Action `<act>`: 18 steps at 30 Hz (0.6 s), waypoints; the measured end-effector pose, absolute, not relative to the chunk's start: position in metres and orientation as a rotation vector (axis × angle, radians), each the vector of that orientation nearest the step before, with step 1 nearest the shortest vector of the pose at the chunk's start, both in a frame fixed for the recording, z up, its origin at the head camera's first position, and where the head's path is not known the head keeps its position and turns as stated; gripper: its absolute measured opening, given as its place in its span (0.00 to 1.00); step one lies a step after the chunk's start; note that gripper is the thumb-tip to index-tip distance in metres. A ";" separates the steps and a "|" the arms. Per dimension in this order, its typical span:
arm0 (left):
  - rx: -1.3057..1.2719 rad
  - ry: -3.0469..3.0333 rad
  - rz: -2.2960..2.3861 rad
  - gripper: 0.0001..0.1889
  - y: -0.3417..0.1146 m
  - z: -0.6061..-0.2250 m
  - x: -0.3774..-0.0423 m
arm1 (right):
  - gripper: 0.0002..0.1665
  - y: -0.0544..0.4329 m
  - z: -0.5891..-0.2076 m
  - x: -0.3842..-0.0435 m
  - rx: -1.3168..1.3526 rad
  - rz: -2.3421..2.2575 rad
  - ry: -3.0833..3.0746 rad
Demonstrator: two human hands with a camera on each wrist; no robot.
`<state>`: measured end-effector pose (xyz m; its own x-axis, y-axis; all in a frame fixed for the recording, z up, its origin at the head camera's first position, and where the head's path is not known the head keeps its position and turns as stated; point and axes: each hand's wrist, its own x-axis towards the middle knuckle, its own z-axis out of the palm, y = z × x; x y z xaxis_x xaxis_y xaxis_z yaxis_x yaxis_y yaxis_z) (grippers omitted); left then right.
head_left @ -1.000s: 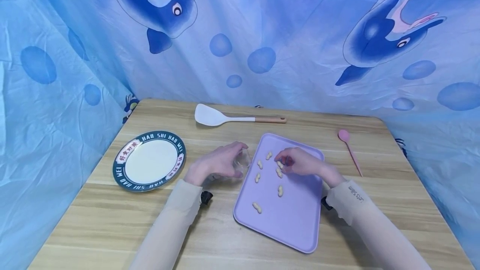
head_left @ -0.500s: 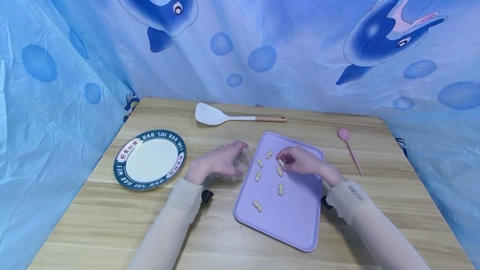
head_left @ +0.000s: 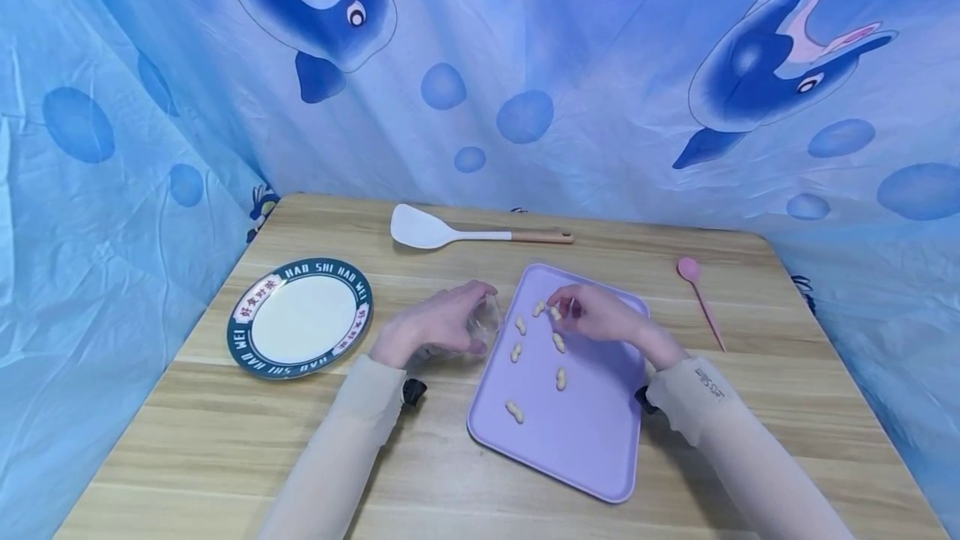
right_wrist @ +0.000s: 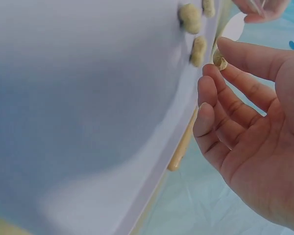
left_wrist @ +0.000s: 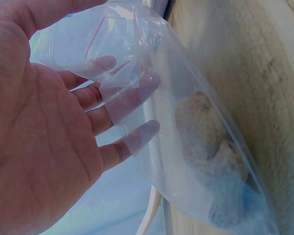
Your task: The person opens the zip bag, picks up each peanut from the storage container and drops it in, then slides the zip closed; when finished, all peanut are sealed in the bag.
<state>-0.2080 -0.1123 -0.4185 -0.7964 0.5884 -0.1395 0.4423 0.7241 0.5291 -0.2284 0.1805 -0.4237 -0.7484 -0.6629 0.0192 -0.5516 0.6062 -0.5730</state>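
Observation:
Between the thumb and fingertips of my right hand [head_left: 600,315] a peanut [right_wrist: 219,60] is pinched, low over the purple tray [head_left: 592,440]. Several more peanuts [head_left: 561,379] lie scattered on the tray, mostly on its left half. Just left of the tray, my left hand [head_left: 435,323] holds a clear plastic zip bag [left_wrist: 174,176], thumb and fingers spread at its mouth. Through the film in the left wrist view, fingertips [left_wrist: 143,137] show, and a few peanuts [left_wrist: 201,127] sit low in the bag.
A plate with a dark green lettered rim [head_left: 243,350] lies on the left of the wooden table [head_left: 187,457]. A white spatula with a wooden handle [head_left: 423,228] lies behind the tray, and a pink spoon [head_left: 701,298] to its right. A blue dolphin-print curtain [head_left: 600,48] surrounds the table.
My right hand has come up slightly and moved left with the pinched peanut, toward the bag. The left hand and the bag have stayed in place.

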 end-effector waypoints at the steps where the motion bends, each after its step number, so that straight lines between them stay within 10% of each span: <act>1: 0.808 2.633 0.697 0.46 -0.112 -0.419 -0.208 | 0.18 0.178 -0.422 -0.228 -1.007 -0.837 2.642; 18: 0.848 2.644 0.691 0.45 -0.112 -0.418 -0.209 | 0.19 0.134 -0.398 -0.220 -1.089 -0.863 2.631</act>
<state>-0.2089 -0.1120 -0.4178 -0.7886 0.6039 -0.1155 0.4701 0.7133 0.5198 -0.2201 0.1340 -0.3979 -0.7202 -0.6908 0.0643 -0.5947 0.5669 -0.5700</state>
